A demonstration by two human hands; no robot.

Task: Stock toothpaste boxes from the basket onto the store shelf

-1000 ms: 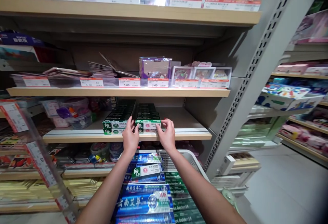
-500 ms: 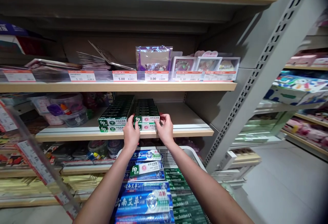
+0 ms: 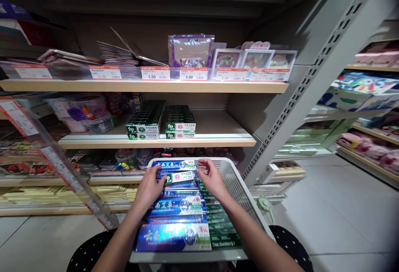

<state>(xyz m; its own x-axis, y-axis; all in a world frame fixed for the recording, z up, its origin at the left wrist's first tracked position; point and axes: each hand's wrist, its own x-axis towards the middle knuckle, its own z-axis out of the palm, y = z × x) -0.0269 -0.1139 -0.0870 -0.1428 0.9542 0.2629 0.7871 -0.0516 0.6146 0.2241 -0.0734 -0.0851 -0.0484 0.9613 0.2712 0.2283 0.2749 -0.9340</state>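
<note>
A white plastic basket [image 3: 246, 193] in front of me holds blue toothpaste boxes [image 3: 174, 238] on the left and dark green toothpaste boxes [image 3: 224, 238] on the right. One green-and-white toothpaste box [image 3: 181, 177] lies across the blue ones near the far end. At its left end is my left hand [image 3: 149, 189], fingers curved and apart. My right hand [image 3: 213, 180] hovers by its right end, thumb and fingers apart. Whether either hand touches the box is hard to tell. On the shelf beyond, two stacked rows of green toothpaste boxes [image 3: 142, 130] [image 3: 181, 128] stand side by side.
The wooden-edged shelf [image 3: 218, 143] runs behind the basket. Above it, another shelf [image 3: 156, 86] carries price tags, packets and small clear-fronted boxes [image 3: 226, 61]. Plastic tubs [image 3: 90, 114] stand left. A clear price strip [image 3: 59, 164] juts out at left, and a metal upright [image 3: 299, 93] rises at right.
Both hands have left the right-hand row of green boxes on the shelf and come down to the basket. The view has tilted down, showing more of the basket.
</note>
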